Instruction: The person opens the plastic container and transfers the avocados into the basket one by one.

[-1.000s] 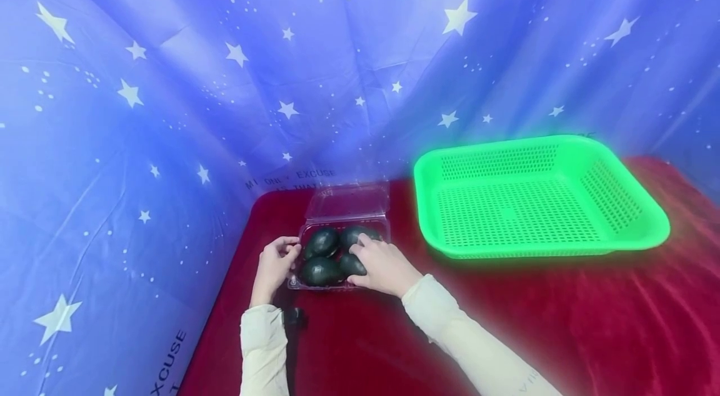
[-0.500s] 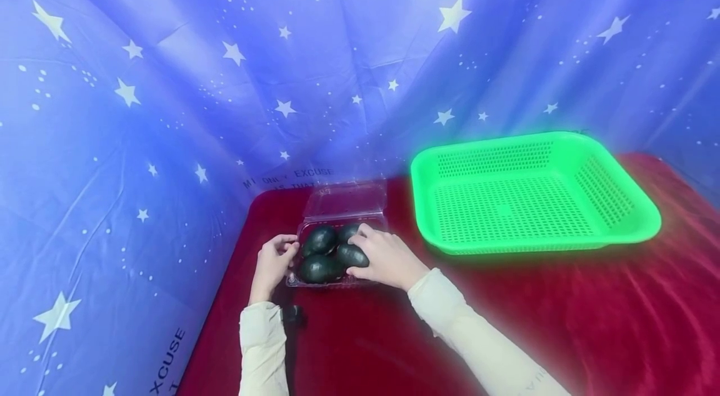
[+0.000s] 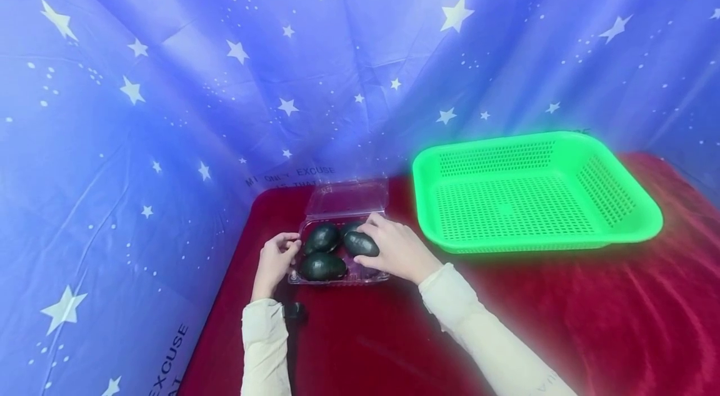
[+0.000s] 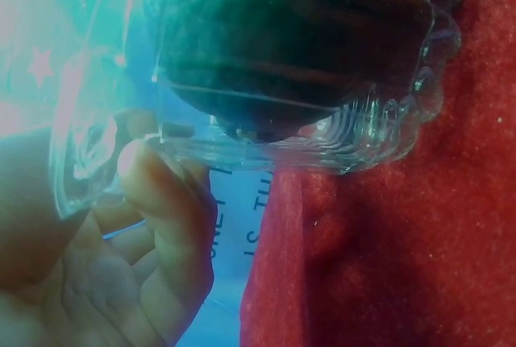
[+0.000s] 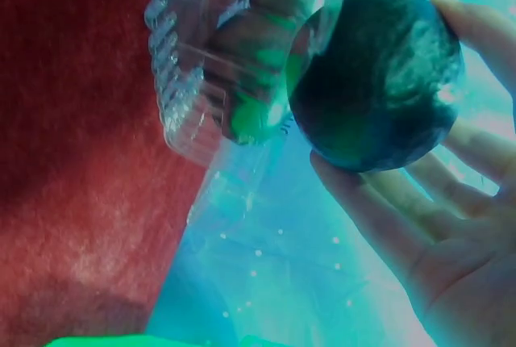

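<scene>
My right hand (image 3: 402, 249) grips a dark green avocado (image 3: 360, 245), raised just over the right side of a clear plastic clamshell box (image 3: 368, 280). In the right wrist view, fingers and thumb curve round that avocado (image 5: 379, 81), beside the box wall. Two avocados (image 3: 322, 267) lie in the box's left half; another (image 3: 350, 227) is partly hidden behind the held one. The hinged lid (image 3: 349, 199) stands folded back. At the box's left edge is my left hand (image 3: 275, 263); the left wrist view shows its thumb and finger pinching the rim (image 4: 165, 137).
A large green plastic basket (image 3: 506, 245) with perforated walls stands to the right of the box. Red cloth (image 3: 360, 340) covers the table. A blue star-printed curtain (image 3: 360, 59) hangs behind and along the left.
My right hand has lifted the front right avocado and carried it up and slightly right, baring that corner of the box. The left hand stays at the box's edge.
</scene>
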The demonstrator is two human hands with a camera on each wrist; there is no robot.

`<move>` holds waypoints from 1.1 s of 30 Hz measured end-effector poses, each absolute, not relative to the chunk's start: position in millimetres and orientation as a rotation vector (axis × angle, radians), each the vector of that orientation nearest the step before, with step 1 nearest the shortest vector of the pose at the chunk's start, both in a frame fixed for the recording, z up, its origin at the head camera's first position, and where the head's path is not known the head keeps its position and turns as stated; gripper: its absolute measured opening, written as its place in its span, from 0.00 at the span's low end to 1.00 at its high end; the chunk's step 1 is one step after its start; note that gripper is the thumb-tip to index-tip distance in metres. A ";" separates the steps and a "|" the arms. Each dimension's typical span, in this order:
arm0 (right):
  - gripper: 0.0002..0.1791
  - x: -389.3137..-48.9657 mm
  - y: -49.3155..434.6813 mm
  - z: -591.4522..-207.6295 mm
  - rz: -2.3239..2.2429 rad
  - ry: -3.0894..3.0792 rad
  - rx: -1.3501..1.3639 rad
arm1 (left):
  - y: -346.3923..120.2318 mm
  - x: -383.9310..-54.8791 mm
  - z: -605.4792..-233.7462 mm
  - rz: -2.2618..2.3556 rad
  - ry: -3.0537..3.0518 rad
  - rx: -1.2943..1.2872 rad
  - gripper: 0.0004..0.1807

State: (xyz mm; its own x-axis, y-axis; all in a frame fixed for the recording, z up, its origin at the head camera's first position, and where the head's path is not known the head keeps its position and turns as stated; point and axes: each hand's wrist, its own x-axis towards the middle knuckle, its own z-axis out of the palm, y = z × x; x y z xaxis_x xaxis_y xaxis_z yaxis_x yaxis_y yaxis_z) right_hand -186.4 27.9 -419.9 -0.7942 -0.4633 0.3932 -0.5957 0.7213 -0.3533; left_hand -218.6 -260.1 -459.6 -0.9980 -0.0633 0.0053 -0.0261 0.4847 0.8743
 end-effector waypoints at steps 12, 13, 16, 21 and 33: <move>0.28 -188.7 41.3 -412.4 0.723 -2.664 0.798 | -260.8 -218.5 -461.0 -1.597 -2.663 0.072 0.14; 0.28 -189.3 42.9 -411.4 0.729 -2.661 0.790 | -260.7 -218.6 -460.9 -1.601 -2.661 0.072 0.14; 0.28 -191.1 48.0 -408.2 0.744 -2.652 0.761 | -260.3 -219.0 -460.8 -1.601 -2.662 0.072 0.13; 0.28 -193.5 55.8 -405.7 0.780 -2.643 0.727 | -259.9 -219.1 -460.3 -1.592 -2.667 0.082 0.13; 0.29 -198.8 76.1 -399.2 0.846 -2.586 0.699 | -260.1 -219.3 -460.6 -1.592 -2.667 0.090 0.13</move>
State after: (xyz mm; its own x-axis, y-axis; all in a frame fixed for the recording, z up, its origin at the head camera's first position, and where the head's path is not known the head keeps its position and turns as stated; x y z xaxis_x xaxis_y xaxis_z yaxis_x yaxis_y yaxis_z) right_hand -198.8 76.1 -399.2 -0.8247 -0.3473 0.4465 -0.5441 0.7029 -0.4581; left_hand -219.3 -260.1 -460.6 -0.9978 -0.0668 -0.0006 -0.0323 0.4735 0.8802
